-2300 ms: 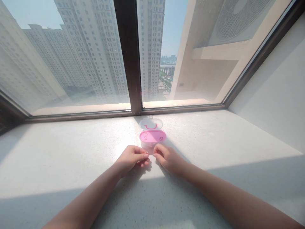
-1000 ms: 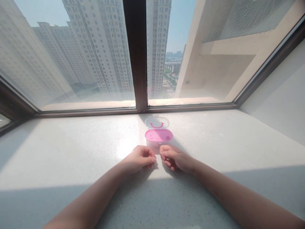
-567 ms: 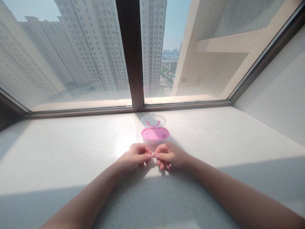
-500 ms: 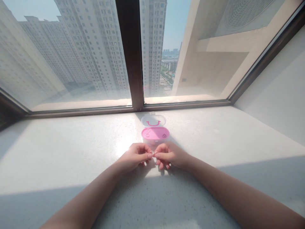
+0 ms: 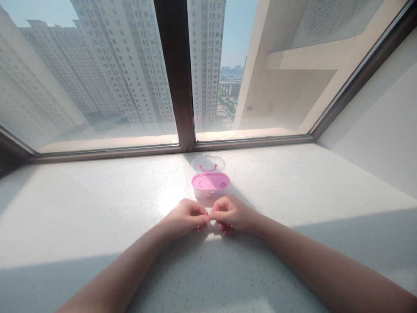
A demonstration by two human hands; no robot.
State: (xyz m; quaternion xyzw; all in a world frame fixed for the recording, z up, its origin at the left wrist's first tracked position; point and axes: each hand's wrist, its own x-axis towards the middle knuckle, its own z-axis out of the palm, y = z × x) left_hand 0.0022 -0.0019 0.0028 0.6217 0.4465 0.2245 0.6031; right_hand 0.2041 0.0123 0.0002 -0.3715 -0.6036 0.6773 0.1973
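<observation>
My left hand (image 5: 186, 219) and my right hand (image 5: 233, 214) meet fingertip to fingertip just above the sill, both closed in a pinch. A small pale ring showed between their fingertips a moment ago; the fingers now cover nearly all of it. Just beyond them stands a small oval box (image 5: 202, 194) with clear walls and a pink tray (image 5: 211, 179) inside. Several small rings lie on the tray, with a darker one (image 5: 223, 184) at its right end. Its clear lid (image 5: 208, 161), marked with a pink curved line, is swung back toward the window.
The box and hands are over a pale speckled windowsill (image 5: 97, 204), partly sunlit and partly shaded. A dark window frame (image 5: 186, 139) rises behind the box. To the right is a white side wall (image 5: 374, 113); tall buildings stand outside the glass.
Both hands have drawn their fingertips closer and curled in, hiding the ring that was visible between them. The box stays put while the view shifts slightly.
</observation>
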